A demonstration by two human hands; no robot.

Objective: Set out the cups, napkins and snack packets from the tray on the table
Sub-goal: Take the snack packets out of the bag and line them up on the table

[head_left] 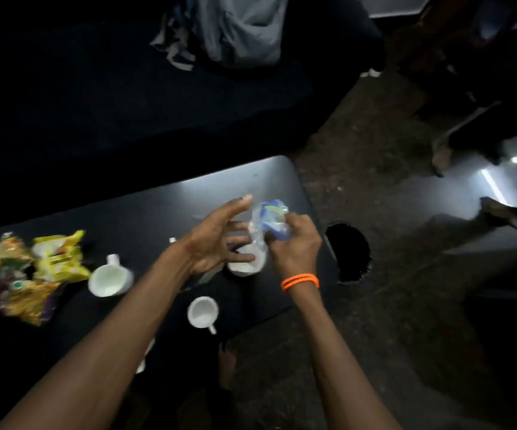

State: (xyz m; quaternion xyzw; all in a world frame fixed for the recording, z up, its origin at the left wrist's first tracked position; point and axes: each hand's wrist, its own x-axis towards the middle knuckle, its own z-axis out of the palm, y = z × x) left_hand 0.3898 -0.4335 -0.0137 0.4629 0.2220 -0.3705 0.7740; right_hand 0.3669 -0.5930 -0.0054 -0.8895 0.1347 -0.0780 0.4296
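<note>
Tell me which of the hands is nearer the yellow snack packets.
Left. The left hand hovers open mid-table, closer to the yellow snack packets at the table's left end; the right hand, gripping a blue-and-clear packet, is farther right.

Both forearms are bare from the elbow down, with no sleeve showing anywhere along them. The left hand (217, 240) carries no ring, watch or band that I can make out. The right hand (294, 243) is likewise bare, but just behind it, on the wrist, sits an orange wristband (300, 281). The wristband looks like two thin cords or loops lying side by side, snug round the wrist. The light is dim and the picture slightly blurred, so finer detail is lost.
</note>
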